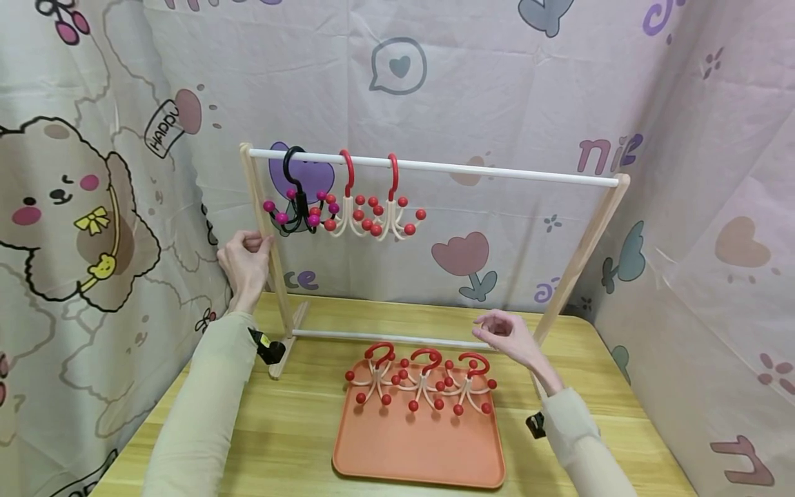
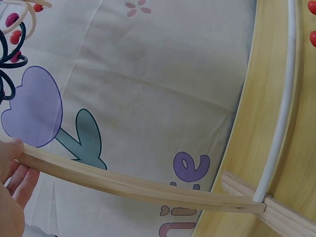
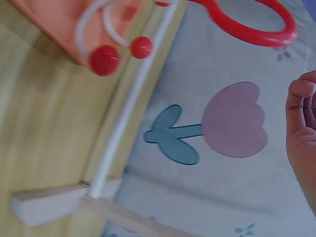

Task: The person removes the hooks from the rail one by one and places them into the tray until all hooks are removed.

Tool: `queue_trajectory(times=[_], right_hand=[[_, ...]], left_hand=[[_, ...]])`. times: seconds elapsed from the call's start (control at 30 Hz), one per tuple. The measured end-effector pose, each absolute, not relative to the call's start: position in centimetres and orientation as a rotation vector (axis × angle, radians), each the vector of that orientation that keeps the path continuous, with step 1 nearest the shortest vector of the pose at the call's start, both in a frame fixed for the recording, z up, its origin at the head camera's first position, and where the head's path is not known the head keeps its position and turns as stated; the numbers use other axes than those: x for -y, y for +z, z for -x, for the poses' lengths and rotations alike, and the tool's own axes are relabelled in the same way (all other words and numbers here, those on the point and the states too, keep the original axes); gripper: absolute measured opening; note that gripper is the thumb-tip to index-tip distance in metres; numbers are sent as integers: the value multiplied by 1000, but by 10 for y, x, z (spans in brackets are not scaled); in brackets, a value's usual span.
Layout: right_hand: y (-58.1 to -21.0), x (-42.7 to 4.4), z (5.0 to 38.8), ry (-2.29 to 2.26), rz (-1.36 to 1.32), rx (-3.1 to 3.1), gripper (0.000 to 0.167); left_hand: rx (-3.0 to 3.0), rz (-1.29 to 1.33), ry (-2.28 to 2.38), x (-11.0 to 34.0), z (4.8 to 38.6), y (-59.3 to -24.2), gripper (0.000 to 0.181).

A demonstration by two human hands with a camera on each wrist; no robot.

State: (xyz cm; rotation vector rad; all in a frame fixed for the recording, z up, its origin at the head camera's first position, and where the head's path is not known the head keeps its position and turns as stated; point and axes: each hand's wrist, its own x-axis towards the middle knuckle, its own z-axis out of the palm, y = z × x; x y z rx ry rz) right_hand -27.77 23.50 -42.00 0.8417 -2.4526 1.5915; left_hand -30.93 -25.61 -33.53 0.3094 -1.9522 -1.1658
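My left hand [image 1: 245, 261] pinches the left wooden post [image 2: 123, 185] of a hanging rack, thumb on one side and fingers on the other. My right hand [image 1: 506, 335], loosely curled and holding nothing, hovers in front of the rack's right side. Just left of it, three cream hooks with red tops and red ball tips, the nearest hook [image 1: 468, 388] among them, sit along the back of an orange tray [image 1: 419, 449]. From the white top bar [image 1: 497, 170] hang a black hook with magenta balls [image 1: 301, 200] and two red-and-cream hooks, the left one [image 1: 348, 200] touching or overlapping its neighbours.
The rack's lower white bar [image 1: 397, 338] runs behind the tray, and its right post [image 1: 584, 248] slants down behind my right hand. The wooden table [image 1: 298, 428] is enclosed by a patterned curtain [image 1: 397, 103] at the back and sides.
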Motion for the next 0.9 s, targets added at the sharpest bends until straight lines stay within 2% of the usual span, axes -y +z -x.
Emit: queue_trajectory(times=[0.23,0.9], right_hand=[[-387,-226,287,1561,-895,2435,18],[-292,-169,303,1462,-905,2388,24]], left_hand=[[1956,-317,-1176,256,310,-335,28],[1948,-294,-1166,257,311,-337,28]])
